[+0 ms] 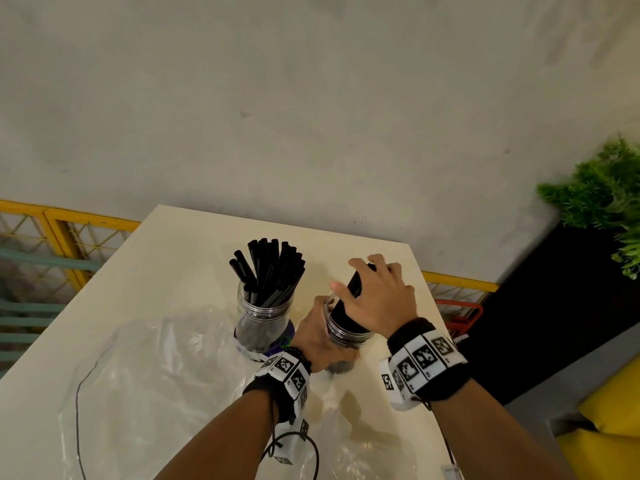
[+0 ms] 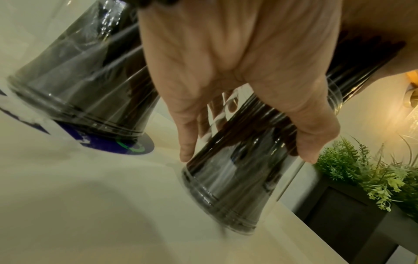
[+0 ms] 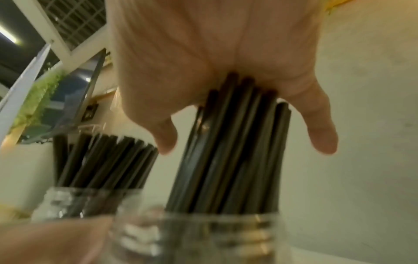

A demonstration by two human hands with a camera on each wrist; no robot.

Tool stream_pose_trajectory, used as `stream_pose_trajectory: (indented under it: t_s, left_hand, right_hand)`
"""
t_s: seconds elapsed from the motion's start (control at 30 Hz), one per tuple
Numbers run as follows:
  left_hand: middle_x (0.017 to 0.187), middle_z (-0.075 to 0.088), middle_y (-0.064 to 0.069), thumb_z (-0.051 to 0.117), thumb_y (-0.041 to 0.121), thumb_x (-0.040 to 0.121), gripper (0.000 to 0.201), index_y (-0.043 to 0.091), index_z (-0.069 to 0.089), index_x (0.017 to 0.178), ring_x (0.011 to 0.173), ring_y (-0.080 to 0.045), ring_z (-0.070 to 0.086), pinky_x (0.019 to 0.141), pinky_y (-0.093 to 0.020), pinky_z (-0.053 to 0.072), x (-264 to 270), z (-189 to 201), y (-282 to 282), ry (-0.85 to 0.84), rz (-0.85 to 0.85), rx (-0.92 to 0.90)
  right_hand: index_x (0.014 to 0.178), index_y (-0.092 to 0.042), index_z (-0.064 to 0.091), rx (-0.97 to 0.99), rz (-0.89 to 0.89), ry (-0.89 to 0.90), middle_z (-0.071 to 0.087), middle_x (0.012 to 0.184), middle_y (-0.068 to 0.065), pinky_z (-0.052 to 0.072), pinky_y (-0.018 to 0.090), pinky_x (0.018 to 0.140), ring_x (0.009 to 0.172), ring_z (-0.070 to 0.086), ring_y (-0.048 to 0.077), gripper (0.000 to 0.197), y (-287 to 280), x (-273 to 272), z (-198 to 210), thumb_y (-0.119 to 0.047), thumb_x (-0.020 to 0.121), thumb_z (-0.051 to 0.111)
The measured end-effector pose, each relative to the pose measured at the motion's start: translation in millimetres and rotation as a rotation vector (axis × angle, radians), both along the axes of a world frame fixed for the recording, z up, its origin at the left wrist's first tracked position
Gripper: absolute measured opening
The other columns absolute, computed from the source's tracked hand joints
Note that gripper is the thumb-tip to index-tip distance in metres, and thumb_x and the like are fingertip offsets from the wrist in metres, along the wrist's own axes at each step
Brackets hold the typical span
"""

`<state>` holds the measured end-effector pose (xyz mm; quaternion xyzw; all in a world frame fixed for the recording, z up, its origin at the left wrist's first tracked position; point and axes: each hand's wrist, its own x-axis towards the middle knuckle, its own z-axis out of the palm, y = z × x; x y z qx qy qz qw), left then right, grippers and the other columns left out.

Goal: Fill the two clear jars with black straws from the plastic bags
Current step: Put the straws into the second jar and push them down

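On the cream table [image 1: 145, 306], near its right edge, the second clear jar [image 1: 346, 336] is tipped toward the person, its base corner on the tabletop as the left wrist view shows, with the left hand [image 1: 317, 336] wrapped round its lower wall. The right hand [image 1: 379, 296] lies with palm and spread fingers on the top of a bundle of black straws [image 3: 233, 151] standing in that jar, pressing rather than gripping, though the blur there leaves the thumb's contact unsure. Just to the left stands the first jar [image 1: 265, 317], already packed with straws and resting on a purple disc [image 2: 135, 146]. Emptied plastic bags [image 1: 152, 379] lie crumpled in front. Straws are light, smooth and easily kinked, so they are probably best held as a bunch round the middle and tapped down from the ends; the jar looks thin, slick plastic, likely to skid unless clasped low around its body.
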<state>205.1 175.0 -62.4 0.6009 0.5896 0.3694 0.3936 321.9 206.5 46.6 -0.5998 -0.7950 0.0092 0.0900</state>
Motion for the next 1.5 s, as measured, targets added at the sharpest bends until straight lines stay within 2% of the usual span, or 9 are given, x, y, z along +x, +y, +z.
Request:
stream_pose_trajectory:
  t_s: [0.2,0.37,0.47,0.67,0.77,0.9,1.07,1.2,1.5]
  left_hand:
    - [0.129,0.059,-0.002,0.089,0.029,0.059,0.106,0.015,0.025,0.143,0.115,-0.024,0.06,0.1,-0.042,0.052,1.3,1.0,-0.1,-0.002,0.01,-0.007]
    - [0.13,0.059,-0.001,0.088,0.034,0.058,0.107,0.019,0.023,0.142,0.117,-0.025,0.06,0.101,-0.045,0.053,0.2,-0.1,0.0,-0.012,-0.01,-0.016]
    - [0.132,0.058,-0.003,0.087,0.036,0.058,0.111,0.025,0.018,0.145,0.118,-0.027,0.06,0.102,-0.046,0.052,-1.9,0.6,1.1,-0.004,-0.039,-0.046]
    - [0.138,0.054,0.006,0.089,0.041,0.049,0.118,0.036,0.02,0.145,0.126,-0.021,0.055,0.108,-0.042,0.048,-7.1,0.7,-2.3,-0.063,-0.06,-0.027]
    - [0.14,0.051,0.007,0.088,0.04,0.052,0.114,0.038,0.021,0.144,0.128,-0.019,0.052,0.11,-0.042,0.046,-6.9,3.7,-2.7,-0.038,-0.042,-0.026]
    - [0.138,0.054,0.004,0.084,0.05,0.047,0.111,0.036,0.023,0.138,0.125,-0.02,0.055,0.107,-0.046,0.049,-3.1,3.7,-1.5,-0.008,-0.016,-0.065]
    - [0.131,0.057,0.003,0.082,0.049,0.045,0.105,0.032,0.028,0.133,0.119,-0.021,0.058,0.101,-0.046,0.052,-3.8,0.6,-1.4,-0.025,0.004,-0.045]
    - [0.129,0.057,0.002,0.083,0.048,0.046,0.104,0.03,0.028,0.132,0.117,-0.021,0.059,0.099,-0.045,0.053,-4.9,-0.9,-1.3,0.008,-0.009,-0.042]
    - [0.131,0.057,0.002,0.084,0.046,0.046,0.111,0.034,0.023,0.138,0.118,-0.022,0.059,0.102,-0.045,0.052,-6.3,-1.3,-1.9,-0.003,-0.02,-0.042]
  right_hand:
    - [0.098,-0.017,0.061,0.16,0.075,0.064,0.055,0.104,0.002,0.041,0.032,0.06,0.099,0.05,0.025,0.025,16.5,4.0,-7.7,-0.038,0.096,0.047]
    - [0.107,-0.022,0.059,-0.049,0.122,0.065,0.051,0.113,0.002,0.049,0.039,0.079,0.108,0.047,0.023,0.036,19.3,8.7,3.2,-0.052,0.096,0.043]
    - [0.11,-0.023,0.062,-0.086,0.119,0.304,0.056,0.113,0.006,0.047,0.044,0.094,0.108,0.054,0.026,0.036,25.2,21.7,26.7,-0.05,0.098,0.04]
    - [0.091,-0.014,0.07,0.139,0.111,0.461,0.069,0.093,0.004,0.042,0.028,0.076,0.09,0.062,0.025,0.021,26.0,53.1,61.5,-0.021,0.097,0.051]
    - [0.107,-0.024,0.066,0.054,0.122,0.421,0.063,0.114,0.002,0.048,0.04,0.095,0.11,0.058,0.024,0.032,10.1,45.2,49.1,-0.05,0.091,0.055]
    - [0.147,-0.036,0.028,-0.188,0.022,0.123,0.018,0.16,0.0,0.034,0.062,0.108,0.144,0.023,0.032,0.087,-10.8,14.6,15.2,-0.081,0.075,0.047]
    - [0.126,-0.031,0.047,-0.16,-0.023,0.285,0.05,0.125,0.004,0.046,0.045,0.092,0.116,0.053,0.037,0.046,13.2,6.2,3.9,-0.055,0.088,0.052]
    - [0.105,-0.025,0.055,-0.105,0.119,0.257,0.05,0.098,-0.002,0.043,0.036,0.078,0.098,0.057,0.031,0.028,20.5,13.9,6.5,-0.048,0.089,0.053]
    - [0.127,-0.029,0.052,-0.126,0.113,0.471,0.047,0.132,-0.002,0.04,0.04,0.101,0.12,0.048,0.021,0.035,11.9,14.5,31.9,-0.03,0.094,0.04]
